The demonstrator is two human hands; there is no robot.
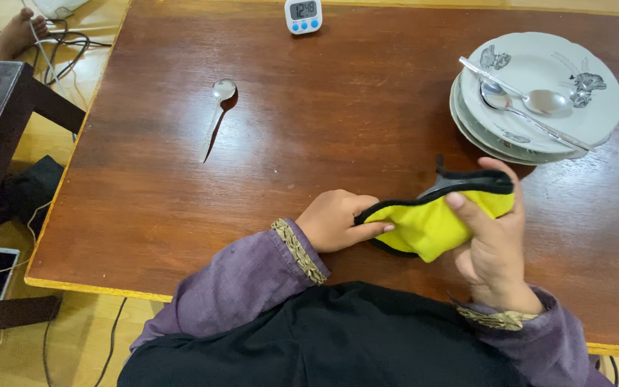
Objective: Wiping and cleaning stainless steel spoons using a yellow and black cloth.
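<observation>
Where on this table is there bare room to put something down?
Bare wood lies between the lone spoon and the stacked plates, below the timer. The table's near-left corner is free too. It is crowded where both hands hold the yellow cloth.

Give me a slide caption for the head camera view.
Both hands grip a yellow cloth beside stacked plates.

Left hand (337, 221) and right hand (492, 240) both curled, fingers pinching.

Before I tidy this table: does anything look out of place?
One spoon lies alone on the bare table, apart from the two spoons on the stacked plates. Nothing looks spilled or damaged.
</observation>
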